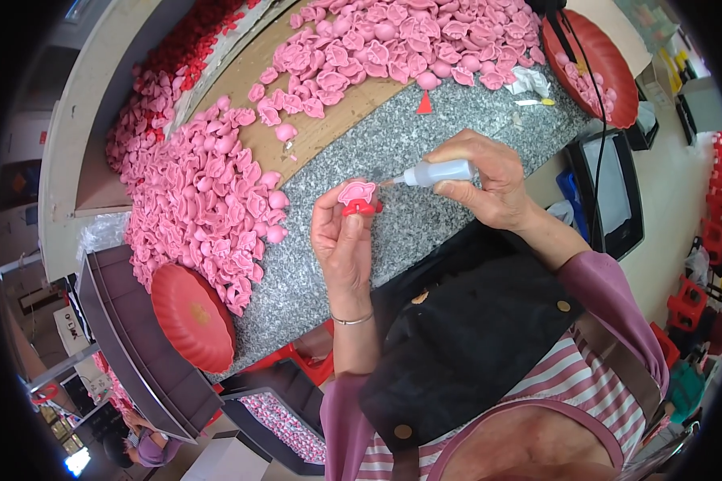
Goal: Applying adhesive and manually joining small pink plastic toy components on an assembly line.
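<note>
My left hand [343, 248] pinches a small pink plastic piece [356, 191] with a raised outline, joined to or pressed against a red part [361, 208]. The thumb lies over the lower end, so how the two meet is partly hidden. In my right hand [493, 180] is a small translucent squeeze bottle [448, 171], tilted sideways. Its thin nozzle points left, with the tip at or very close to the pink piece's right edge. Both hands are above the grey speckled tabletop [409, 232].
Heaps of pink plastic pieces [200, 192] cover the left and far side, partly on a brown board [305, 144]. Red dishes stand at the left [192, 317] and far right [618, 80]. A red triangular piece [423, 103] and crumpled tissue [529, 82] lie beyond my hands. A black cable [592, 104] hangs at right.
</note>
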{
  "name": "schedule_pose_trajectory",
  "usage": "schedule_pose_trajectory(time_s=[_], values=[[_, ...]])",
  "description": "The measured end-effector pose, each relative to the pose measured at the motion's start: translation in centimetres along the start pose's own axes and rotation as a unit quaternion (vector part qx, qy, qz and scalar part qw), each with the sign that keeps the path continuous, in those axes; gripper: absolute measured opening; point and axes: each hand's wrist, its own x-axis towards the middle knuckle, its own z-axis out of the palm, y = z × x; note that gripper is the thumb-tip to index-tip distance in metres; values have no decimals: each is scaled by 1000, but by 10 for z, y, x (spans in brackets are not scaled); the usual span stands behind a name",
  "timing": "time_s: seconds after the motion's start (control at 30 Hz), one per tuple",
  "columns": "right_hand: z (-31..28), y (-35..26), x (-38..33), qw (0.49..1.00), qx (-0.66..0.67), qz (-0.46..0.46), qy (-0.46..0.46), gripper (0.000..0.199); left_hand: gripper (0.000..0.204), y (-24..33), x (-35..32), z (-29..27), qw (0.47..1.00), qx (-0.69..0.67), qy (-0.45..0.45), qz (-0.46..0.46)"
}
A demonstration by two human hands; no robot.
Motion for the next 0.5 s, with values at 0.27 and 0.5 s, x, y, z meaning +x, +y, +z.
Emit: schedule_pose_trajectory(time_s=[0.27, 0.5], values=[[3, 0, -3, 1000, -3, -13, -7, 24, 37, -4, 1, 1, 1000, 2, 0, 9], [1, -2, -6, 998, 49, 32, 3, 23, 40, -6, 1, -4, 999, 36, 4, 7]])
